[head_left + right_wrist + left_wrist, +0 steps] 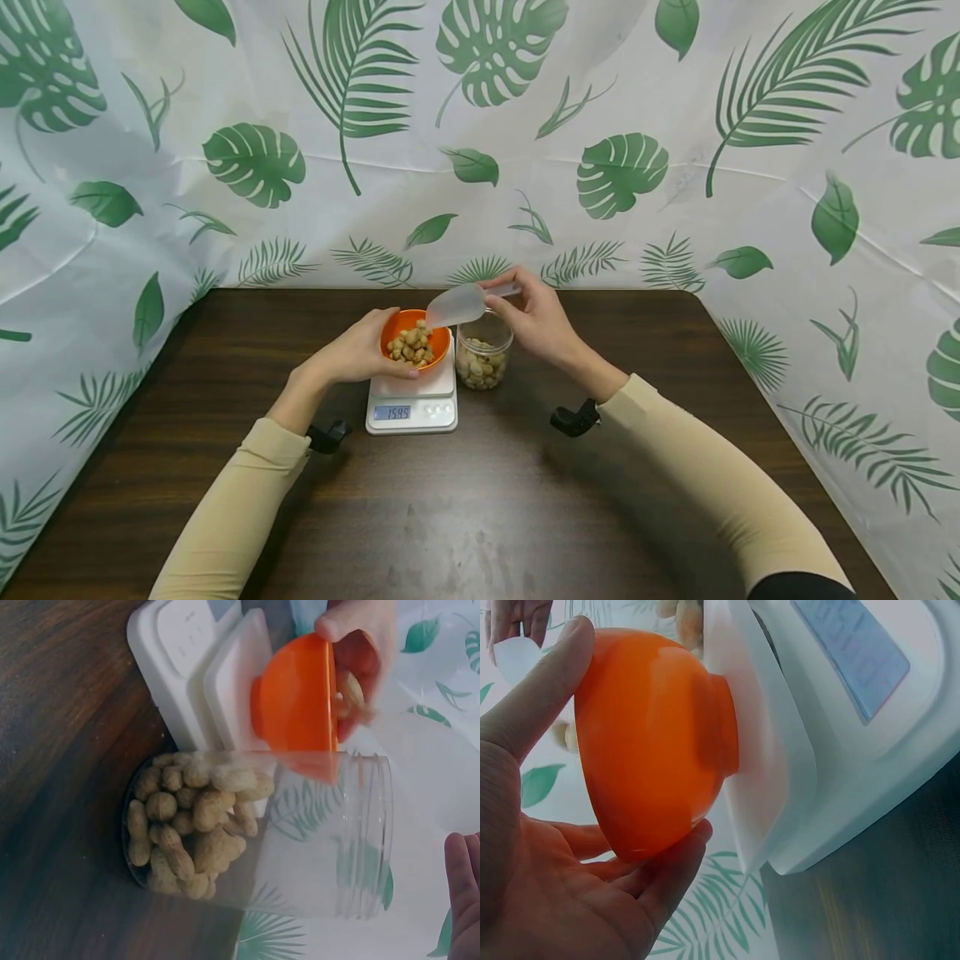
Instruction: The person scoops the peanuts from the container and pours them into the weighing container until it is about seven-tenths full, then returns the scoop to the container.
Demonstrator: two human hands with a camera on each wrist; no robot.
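An orange bowl (439, 342) with unshelled peanuts (412, 346) heaped in it stands on a white digital scale (412, 423). My left hand (352, 348) holds the bowl by its side, thumb at the rim and fingers spread round the wall in the left wrist view. By its handle, my right hand (538, 317) grips a translucent white scoop (456, 306). The scoop's tip overlaps the bowl's far right rim, just above the peanuts. Below the right hand is a clear jar (300, 847), uncapped and partly filled with peanuts.
Digits show on the scale's lit display (392, 412). The jar stands right against the scale's right side in the head view. Dark wood tabletop (450, 517) ends at a leaf-print curtain (525, 183) behind and on both sides. A dark wrist camera (574, 418) hangs under the right forearm.
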